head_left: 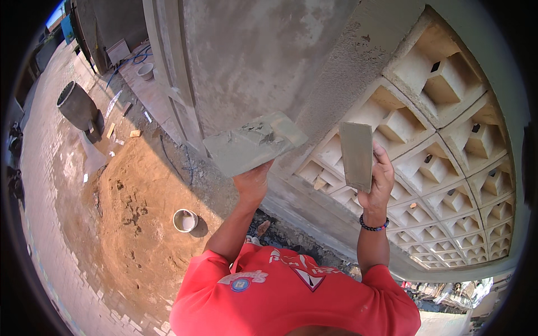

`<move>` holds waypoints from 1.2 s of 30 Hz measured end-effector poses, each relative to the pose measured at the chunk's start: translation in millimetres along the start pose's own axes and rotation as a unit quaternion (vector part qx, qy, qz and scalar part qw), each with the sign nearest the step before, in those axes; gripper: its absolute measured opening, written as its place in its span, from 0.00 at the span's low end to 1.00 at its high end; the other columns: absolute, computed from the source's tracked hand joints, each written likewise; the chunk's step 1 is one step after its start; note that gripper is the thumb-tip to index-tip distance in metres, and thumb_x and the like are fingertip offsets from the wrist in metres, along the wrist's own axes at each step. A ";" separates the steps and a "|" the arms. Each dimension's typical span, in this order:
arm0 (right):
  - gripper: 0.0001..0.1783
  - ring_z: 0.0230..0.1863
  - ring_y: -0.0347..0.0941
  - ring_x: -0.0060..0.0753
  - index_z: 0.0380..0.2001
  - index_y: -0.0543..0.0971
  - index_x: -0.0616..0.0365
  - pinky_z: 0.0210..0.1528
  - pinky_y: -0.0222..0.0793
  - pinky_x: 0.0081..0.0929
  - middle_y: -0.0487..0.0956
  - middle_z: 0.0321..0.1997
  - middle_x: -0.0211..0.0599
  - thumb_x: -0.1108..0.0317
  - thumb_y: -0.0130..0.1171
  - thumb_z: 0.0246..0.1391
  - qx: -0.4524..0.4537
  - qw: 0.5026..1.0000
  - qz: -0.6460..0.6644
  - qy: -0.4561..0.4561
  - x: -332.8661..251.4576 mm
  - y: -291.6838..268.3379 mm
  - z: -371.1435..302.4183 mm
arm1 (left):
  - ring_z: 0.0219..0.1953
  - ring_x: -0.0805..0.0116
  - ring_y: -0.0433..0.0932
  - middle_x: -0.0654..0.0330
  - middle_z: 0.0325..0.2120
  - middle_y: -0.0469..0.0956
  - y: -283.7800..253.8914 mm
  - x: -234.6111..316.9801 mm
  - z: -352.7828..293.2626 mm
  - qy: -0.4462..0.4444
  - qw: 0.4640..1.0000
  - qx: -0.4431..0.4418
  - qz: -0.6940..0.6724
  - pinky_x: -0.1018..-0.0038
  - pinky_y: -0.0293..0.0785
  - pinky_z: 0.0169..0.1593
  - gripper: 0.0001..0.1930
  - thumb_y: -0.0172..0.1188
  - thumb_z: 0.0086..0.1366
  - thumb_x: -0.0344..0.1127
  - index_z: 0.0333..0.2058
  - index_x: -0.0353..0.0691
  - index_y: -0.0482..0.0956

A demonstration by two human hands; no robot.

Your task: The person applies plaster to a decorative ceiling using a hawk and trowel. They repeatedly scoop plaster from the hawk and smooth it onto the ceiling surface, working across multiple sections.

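My left hand [254, 182] is closed under a flat grey mortar board [232, 154] and holds it out in front of the wall. A small heap of wet mortar [259, 132] lies on the board. In my right hand [381, 178] is a rectangular plastering trowel [356, 157], its blade upright and coated in grey; my fingers wrap behind it, so its handle is hidden. The trowel stands apart from the board, before the plastered wall [252, 61] and a panel of pale breeze blocks [431, 162].
A sand heap [140, 207] spreads over the paving at the left, with a white bucket [185, 220] at its edge. Farther off stand a dark drum [77, 105] and a pale basin [145, 70]. Rubble [286, 235] lies along the wall's foot.
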State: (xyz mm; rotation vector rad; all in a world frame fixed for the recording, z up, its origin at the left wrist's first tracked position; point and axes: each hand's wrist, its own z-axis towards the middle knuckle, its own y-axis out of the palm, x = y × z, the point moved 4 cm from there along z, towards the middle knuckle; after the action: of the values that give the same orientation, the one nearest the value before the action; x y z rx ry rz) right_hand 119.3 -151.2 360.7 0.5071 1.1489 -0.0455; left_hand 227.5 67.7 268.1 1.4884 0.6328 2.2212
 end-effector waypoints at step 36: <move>0.21 0.50 0.74 0.40 0.53 0.70 0.67 0.53 0.71 0.36 0.76 0.51 0.46 0.67 0.48 0.58 -0.084 0.960 0.256 0.074 -0.6 3.2 -35.6 | 0.43 0.53 0.76 0.52 0.38 0.79 17.4 -12.9 -18.9 0.124 0.904 -0.168 0.372 0.64 0.69 0.48 0.14 0.60 0.55 0.29 0.41 0.35 0.78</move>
State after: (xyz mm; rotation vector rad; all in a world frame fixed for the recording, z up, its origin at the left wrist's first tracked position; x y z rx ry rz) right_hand 89.3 -134.0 351.4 0.6495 1.1234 0.5429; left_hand 213.3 43.4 261.9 1.4121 -0.3356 2.9139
